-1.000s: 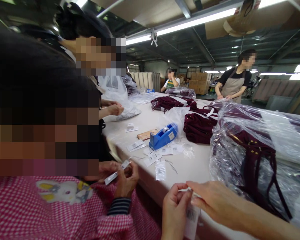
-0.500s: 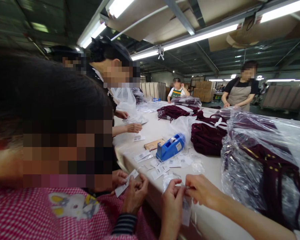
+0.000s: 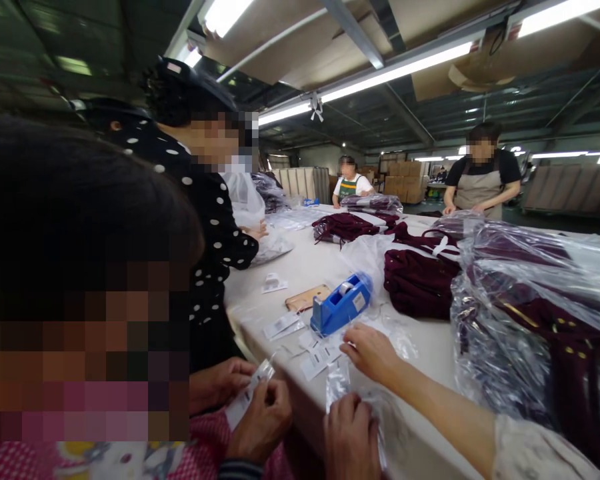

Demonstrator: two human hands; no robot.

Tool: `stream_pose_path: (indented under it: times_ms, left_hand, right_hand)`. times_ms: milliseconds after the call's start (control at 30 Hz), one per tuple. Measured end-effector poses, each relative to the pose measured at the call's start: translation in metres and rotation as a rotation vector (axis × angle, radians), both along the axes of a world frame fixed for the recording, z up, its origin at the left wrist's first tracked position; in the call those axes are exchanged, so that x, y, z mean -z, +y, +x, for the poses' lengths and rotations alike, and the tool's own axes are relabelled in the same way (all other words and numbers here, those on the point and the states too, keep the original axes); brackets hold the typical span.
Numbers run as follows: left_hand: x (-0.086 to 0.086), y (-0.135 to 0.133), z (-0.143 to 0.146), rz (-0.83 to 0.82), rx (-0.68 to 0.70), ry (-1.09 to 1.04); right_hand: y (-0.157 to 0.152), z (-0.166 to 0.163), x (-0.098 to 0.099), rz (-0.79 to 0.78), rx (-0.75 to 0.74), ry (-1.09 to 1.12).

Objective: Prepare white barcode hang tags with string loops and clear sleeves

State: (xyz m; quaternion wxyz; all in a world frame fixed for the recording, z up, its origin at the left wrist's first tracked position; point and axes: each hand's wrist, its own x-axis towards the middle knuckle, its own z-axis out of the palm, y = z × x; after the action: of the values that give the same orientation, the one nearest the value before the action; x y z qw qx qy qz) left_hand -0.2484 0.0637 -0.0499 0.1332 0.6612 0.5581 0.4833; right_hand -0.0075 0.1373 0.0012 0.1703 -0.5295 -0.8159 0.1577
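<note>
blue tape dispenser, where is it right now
In the head view, the blue tape dispenser stands on the table just right of the picture's centre, beyond the right hand and left of the nearest dark red bundle.

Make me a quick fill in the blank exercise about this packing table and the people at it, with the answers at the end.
1. The tape dispenser on the table is ____ in color.
2. The wearer's left hand is farther from the tape dispenser than the ____ hand.
3. A co-worker's black top has white polka ____.
4. The dark red garments at the far right are covered in clear ____.

Missing words: blue; right; dots; plastic.
</note>
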Motion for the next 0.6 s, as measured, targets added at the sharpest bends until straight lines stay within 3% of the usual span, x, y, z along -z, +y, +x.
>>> stream_pose_path:
  times_ms: [133, 267, 433, 500, 600]
  left_hand:
    - [0.008, -0.003, -0.003, 0.02, -0.085, 0.059]
    - [0.011, -0.003, 0.002, 0.043, -0.092, 0.047]
    - [-0.009, 0.01, 0.011, 0.028, -0.01, 0.007]
    - [-0.014, 0.01, 0.03, -0.054, -0.033, 0.022]
    - [-0.003, -0.005, 0.076, -0.115, -0.03, 0.005]
  right_hand:
    - [0.028, -0.044, 0.004, -0.034, 0.055, 0.001]
    - [0.044, -0.064, 0.015, -0.077, 0.083, 0.042]
    - [0.052, -0.056, 0.01, -0.106, -0.031, 0.2]
    - [0.052, -0.045, 0.0, -0.113, -0.071, 0.265]
    - [0.045, -0.021, -0.026, -0.048, -0.084, 0.335]
